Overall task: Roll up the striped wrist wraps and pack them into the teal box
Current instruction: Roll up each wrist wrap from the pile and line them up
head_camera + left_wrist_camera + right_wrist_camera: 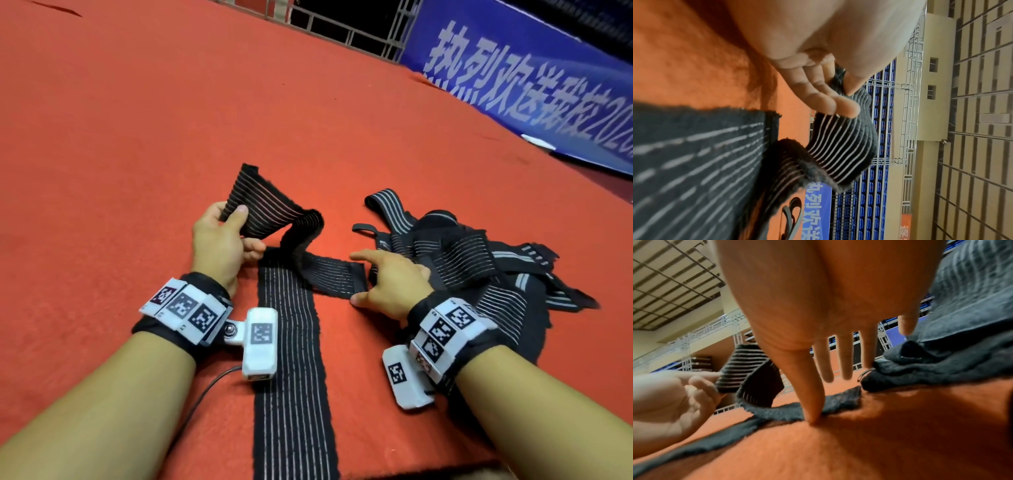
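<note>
On a red surface [137,137], our left hand [219,240] pinches the raised end of one striped wrist wrap [291,342], which trails toward us. Our right hand [387,284] is spread flat, thumb pressing that wrap's other flap down. Let the pinch slip and the springy band may flop loose before a roll starts. We count one wrap in hand; the tangled pile [479,267] defies counting. No teal box shows.

forearms bare | black wrist straps [212,286] | white blocks with black-and-white square markers [186,308] | white wrist cameras [260,342], each marker-tagged | screw at left mount | black cable [202,397] from left camera
</note>
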The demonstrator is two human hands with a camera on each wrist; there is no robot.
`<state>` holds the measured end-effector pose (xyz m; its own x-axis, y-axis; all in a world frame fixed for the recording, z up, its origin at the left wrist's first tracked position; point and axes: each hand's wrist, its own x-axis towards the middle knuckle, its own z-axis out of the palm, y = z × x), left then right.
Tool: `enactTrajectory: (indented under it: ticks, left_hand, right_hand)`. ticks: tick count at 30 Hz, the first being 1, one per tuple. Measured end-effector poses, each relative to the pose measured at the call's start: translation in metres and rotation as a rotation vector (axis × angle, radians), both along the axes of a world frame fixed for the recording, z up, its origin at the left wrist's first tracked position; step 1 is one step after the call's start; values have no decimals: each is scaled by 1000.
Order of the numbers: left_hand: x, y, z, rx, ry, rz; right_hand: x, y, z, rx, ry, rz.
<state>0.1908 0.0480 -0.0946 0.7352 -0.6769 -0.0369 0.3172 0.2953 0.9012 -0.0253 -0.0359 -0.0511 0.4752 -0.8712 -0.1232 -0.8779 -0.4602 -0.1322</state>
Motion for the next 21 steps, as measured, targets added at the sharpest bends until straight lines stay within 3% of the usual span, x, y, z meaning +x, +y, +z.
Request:
enactTrajectory:
  ticks: [6, 10, 13, 17, 21]
  left_hand:
    - [1, -3, -2, 57, 7, -15]
    - [2, -3, -2, 78, -79, -9]
    - [0, 2, 3, -11, -56, -26]
    - [-6, 18, 16, -162, 164, -478]
    - [-12, 28, 22, -296, 200, -747]
  right_hand:
    - [16, 1, 4, 13, 79, 34]
    - [19, -2, 1, 42, -26, 52]
    - [16, -3, 3, -19, -195, 34]
    - [14, -4, 10, -155, -517, 7]
    - [17, 1, 22, 67, -830, -28]
